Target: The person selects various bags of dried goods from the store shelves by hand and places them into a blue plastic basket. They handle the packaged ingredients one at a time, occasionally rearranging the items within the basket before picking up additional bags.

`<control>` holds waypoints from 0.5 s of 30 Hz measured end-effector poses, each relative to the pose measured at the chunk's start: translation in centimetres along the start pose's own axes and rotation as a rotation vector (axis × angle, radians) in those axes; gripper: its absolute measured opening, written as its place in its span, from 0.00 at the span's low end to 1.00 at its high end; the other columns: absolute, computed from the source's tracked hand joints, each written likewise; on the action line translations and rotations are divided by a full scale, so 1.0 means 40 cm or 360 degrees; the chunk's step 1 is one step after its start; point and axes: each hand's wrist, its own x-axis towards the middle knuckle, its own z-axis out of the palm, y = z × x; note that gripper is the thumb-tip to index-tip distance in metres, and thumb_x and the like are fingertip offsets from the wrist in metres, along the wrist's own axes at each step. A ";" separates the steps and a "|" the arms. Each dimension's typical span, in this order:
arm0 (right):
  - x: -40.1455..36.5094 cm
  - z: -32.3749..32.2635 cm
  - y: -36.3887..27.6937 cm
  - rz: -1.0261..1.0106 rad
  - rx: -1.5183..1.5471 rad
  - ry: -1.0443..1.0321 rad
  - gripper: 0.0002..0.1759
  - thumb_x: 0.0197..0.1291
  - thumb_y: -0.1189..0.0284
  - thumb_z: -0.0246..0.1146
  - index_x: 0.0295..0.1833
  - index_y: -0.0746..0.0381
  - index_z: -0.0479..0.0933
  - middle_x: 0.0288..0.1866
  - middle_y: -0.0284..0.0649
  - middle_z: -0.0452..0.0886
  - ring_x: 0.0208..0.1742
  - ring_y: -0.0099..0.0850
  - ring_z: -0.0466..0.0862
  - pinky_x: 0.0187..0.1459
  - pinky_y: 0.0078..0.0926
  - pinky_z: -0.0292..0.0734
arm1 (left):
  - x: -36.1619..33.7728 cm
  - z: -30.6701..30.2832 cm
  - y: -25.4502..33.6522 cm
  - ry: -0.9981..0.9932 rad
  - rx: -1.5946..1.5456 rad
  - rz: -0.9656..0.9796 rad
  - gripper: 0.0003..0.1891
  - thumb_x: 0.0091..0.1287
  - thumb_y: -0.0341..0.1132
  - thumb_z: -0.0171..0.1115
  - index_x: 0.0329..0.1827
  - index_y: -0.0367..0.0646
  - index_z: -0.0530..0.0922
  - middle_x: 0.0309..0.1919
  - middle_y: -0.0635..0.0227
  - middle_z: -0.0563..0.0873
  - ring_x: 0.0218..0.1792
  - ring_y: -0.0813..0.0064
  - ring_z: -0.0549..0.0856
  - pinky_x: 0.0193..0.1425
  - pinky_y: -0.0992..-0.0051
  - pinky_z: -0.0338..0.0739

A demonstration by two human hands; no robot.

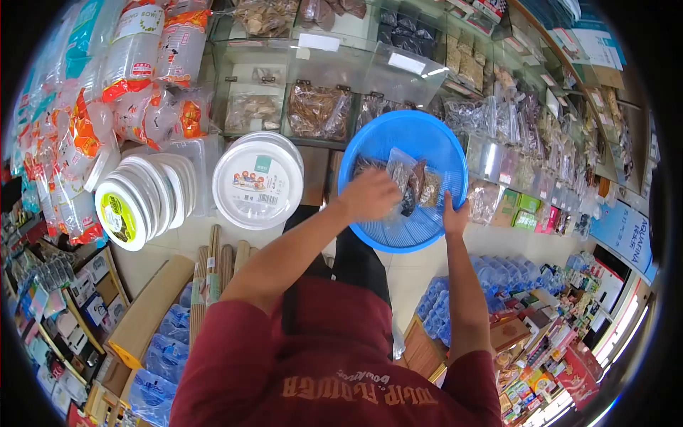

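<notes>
A round blue plastic basket (455, 153) with a mesh bottom is in front of me, tilted toward me. My right hand (456, 215) is closed on its right rim, thumb on the inner side. Inside the basket lie several small clear plastic bags (429, 188) of dried goods, brown and dark. Reaching in over the left rim, my left hand (371, 193) has its fingers bent together against one clear bag (403, 162). Its fingertips are partly hidden.
Glass-fronted bins of dried goods (319, 110) line the counter beyond the basket. To the left stand round white lidded containers (257, 181) and bagged plastic bowls (135, 53). Rolled mats (153, 306) and bottled water packs (171, 356) are lower left; more water bottles (437, 306) lower right.
</notes>
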 end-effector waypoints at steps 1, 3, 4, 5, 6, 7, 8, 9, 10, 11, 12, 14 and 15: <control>-0.009 0.001 0.015 0.0039 0.0134 -0.0032 0.29 0.55 0.57 0.66 0.51 0.70 0.70 0.43 0.46 0.81 0.42 0.36 0.81 0.47 0.32 0.74 | -0.008 0.028 0.045 -0.0407 -0.0068 -0.0025 0.09 0.50 0.31 0.59 0.36 0.47 0.78 0.42 0.68 0.79 0.47 0.67 0.77 0.49 0.67 0.69; -0.014 0.000 0.018 0.0061 0.0289 -0.0070 0.28 0.55 0.58 0.66 0.51 0.70 0.71 0.42 0.44 0.81 0.41 0.33 0.81 0.46 0.30 0.74 | -0.049 0.107 0.102 -0.0590 -0.0021 0.0090 0.09 0.52 0.30 0.57 0.35 0.48 0.80 0.40 0.69 0.81 0.46 0.68 0.81 0.47 0.66 0.75; -0.026 -0.002 0.015 0.0101 0.0374 -0.0107 0.28 0.55 0.58 0.67 0.50 0.70 0.71 0.42 0.43 0.81 0.40 0.31 0.80 0.45 0.29 0.74 | -0.042 0.121 0.121 -0.0596 -0.0004 0.0094 0.09 0.52 0.30 0.57 0.35 0.48 0.80 0.40 0.69 0.81 0.46 0.68 0.81 0.47 0.66 0.75; -0.037 -0.007 0.013 0.0146 0.0460 -0.0137 0.27 0.55 0.59 0.67 0.50 0.70 0.71 0.41 0.42 0.81 0.39 0.29 0.79 0.44 0.28 0.74 | -0.032 0.137 0.139 -0.0794 0.0061 -0.0186 0.08 0.53 0.29 0.57 0.35 0.47 0.81 0.39 0.67 0.82 0.45 0.67 0.82 0.45 0.66 0.78; -0.041 -0.011 0.010 0.0152 0.0475 -0.0123 0.27 0.55 0.59 0.67 0.50 0.70 0.71 0.41 0.42 0.81 0.39 0.29 0.79 0.44 0.28 0.74 | -0.024 0.152 0.152 -0.0990 0.0127 -0.0465 0.08 0.53 0.28 0.56 0.34 0.46 0.82 0.38 0.65 0.83 0.44 0.65 0.84 0.43 0.65 0.81; -0.046 -0.017 0.007 0.0091 0.0519 -0.0180 0.26 0.55 0.60 0.67 0.49 0.70 0.72 0.40 0.42 0.81 0.38 0.28 0.79 0.43 0.28 0.74 | -0.019 0.168 0.149 -0.1005 0.0137 -0.0447 0.08 0.53 0.28 0.56 0.34 0.46 0.82 0.38 0.65 0.83 0.44 0.65 0.84 0.43 0.65 0.81; -0.051 -0.029 0.009 0.0030 0.0566 -0.0232 0.25 0.55 0.61 0.68 0.49 0.69 0.72 0.40 0.42 0.81 0.38 0.27 0.79 0.42 0.28 0.74 | -0.011 0.185 0.138 -0.1029 0.0179 -0.0544 0.07 0.55 0.30 0.56 0.32 0.46 0.83 0.37 0.64 0.85 0.42 0.64 0.85 0.41 0.65 0.81; -0.053 -0.040 0.021 0.0043 0.0592 -0.0207 0.25 0.55 0.61 0.68 0.49 0.69 0.72 0.40 0.42 0.81 0.38 0.27 0.79 0.42 0.28 0.74 | 0.001 0.191 0.134 -0.1051 0.0230 -0.0635 0.08 0.56 0.31 0.55 0.31 0.45 0.84 0.35 0.62 0.86 0.39 0.63 0.86 0.40 0.64 0.82; -0.049 -0.046 0.033 0.0062 0.0539 -0.0309 0.25 0.55 0.61 0.68 0.49 0.69 0.72 0.40 0.42 0.81 0.38 0.28 0.79 0.42 0.28 0.74 | 0.013 0.193 0.132 -0.1067 0.0250 -0.0693 0.08 0.55 0.30 0.56 0.30 0.44 0.84 0.34 0.61 0.87 0.37 0.61 0.87 0.38 0.64 0.82; -0.043 -0.051 0.041 0.0077 0.0488 -0.0409 0.24 0.55 0.62 0.68 0.49 0.69 0.72 0.39 0.42 0.81 0.38 0.28 0.79 0.42 0.28 0.74 | 0.018 0.190 0.131 -0.1078 0.0286 -0.0659 0.08 0.55 0.30 0.56 0.30 0.44 0.84 0.34 0.61 0.87 0.37 0.61 0.87 0.38 0.64 0.82; -0.040 -0.054 0.047 0.0075 0.0528 -0.0375 0.24 0.55 0.62 0.68 0.49 0.69 0.72 0.39 0.42 0.81 0.38 0.28 0.79 0.42 0.28 0.74 | 0.016 0.182 0.131 -0.1126 0.0354 -0.0501 0.08 0.55 0.30 0.56 0.30 0.44 0.84 0.33 0.60 0.86 0.37 0.61 0.87 0.37 0.65 0.83; -0.044 -0.058 0.064 0.0263 0.0471 -0.0494 0.23 0.55 0.63 0.67 0.49 0.69 0.73 0.39 0.42 0.81 0.39 0.30 0.80 0.44 0.28 0.74 | 0.017 0.183 0.128 -0.1183 0.0458 -0.0314 0.08 0.54 0.30 0.56 0.30 0.44 0.84 0.32 0.60 0.86 0.36 0.60 0.87 0.37 0.65 0.83; -0.051 -0.055 0.071 0.0257 0.0510 -0.0471 0.23 0.55 0.63 0.67 0.49 0.69 0.73 0.39 0.42 0.81 0.39 0.30 0.80 0.44 0.28 0.74 | 0.017 0.190 0.124 -0.1195 0.0456 -0.0331 0.07 0.54 0.30 0.56 0.30 0.45 0.84 0.34 0.61 0.86 0.38 0.60 0.86 0.38 0.65 0.82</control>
